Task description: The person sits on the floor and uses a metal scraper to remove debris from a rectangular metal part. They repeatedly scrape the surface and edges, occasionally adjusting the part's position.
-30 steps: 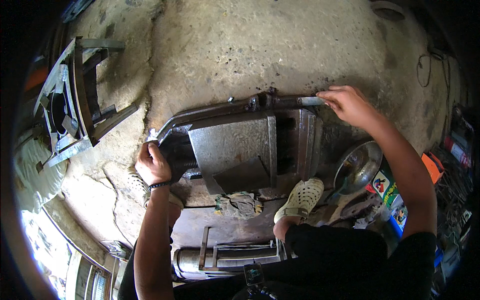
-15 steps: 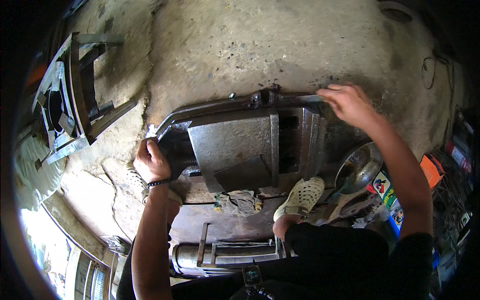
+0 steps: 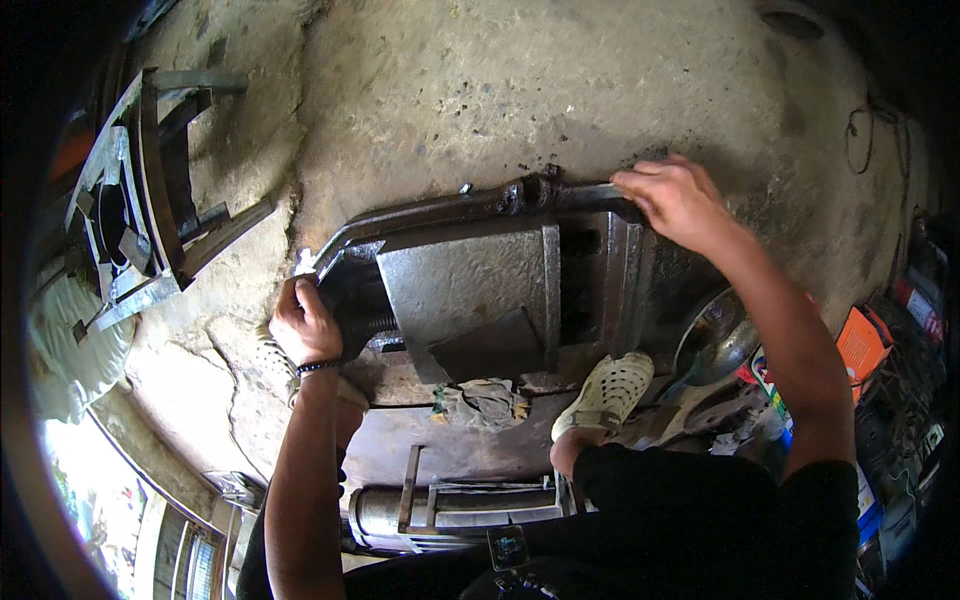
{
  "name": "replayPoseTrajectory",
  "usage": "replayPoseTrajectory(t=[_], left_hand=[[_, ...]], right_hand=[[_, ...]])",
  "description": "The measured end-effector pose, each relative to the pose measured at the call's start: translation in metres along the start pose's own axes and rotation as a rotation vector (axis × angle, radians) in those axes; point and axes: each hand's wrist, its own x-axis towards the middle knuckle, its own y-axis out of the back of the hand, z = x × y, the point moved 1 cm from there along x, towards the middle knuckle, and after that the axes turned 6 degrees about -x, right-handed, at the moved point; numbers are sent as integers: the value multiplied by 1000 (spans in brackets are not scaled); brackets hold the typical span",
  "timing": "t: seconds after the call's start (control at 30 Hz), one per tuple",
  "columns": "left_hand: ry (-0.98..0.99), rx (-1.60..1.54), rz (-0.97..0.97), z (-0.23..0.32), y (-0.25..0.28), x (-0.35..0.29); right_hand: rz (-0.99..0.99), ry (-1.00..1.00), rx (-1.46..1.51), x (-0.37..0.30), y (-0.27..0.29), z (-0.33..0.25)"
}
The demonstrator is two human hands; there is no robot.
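Observation:
A large grey metal vise (image 3: 468, 285) lies in front of me, with a threaded screw (image 3: 383, 324) at its left. Along its far edge runs a long dark metal bar (image 3: 430, 212), bent downward at the left, with a greasy black joint (image 3: 531, 193) near its middle. My left hand (image 3: 304, 322), with a beaded bracelet at the wrist, is closed on the bar's left end. At the other end, my right hand (image 3: 675, 200) has its fingers curled over the bar. A dark flat plate (image 3: 490, 345) rests on the vise.
A welded metal frame (image 3: 150, 200) stands at the far left. A crumpled rag (image 3: 480, 404) lies just before the vise, next to my shod foot (image 3: 612, 392). To the right are a round metal basin (image 3: 718, 335), an orange box (image 3: 863, 345) and heaped scrap.
My right hand has shifted left along the bar, closer to the joint. My left hand, the bar and the vise look nearly unmoved.

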Motion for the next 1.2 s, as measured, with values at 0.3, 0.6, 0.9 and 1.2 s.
replayPoseTrajectory(t=[0.3,0.6,0.9,1.2], left_hand=[[-27,-1,10,-1,-1,2],[1,8,4,-17,-5,4],[-25,-53,9,-25,-7,5],[-66,-39,16,-28,-7,6]], right_hand=[[12,-111,-176,-16,2,21],[-22,-231,9,-11,-16,7],[80,-204,-24,-16,-10,8],[13,-291,-114,-19,-11,13]])
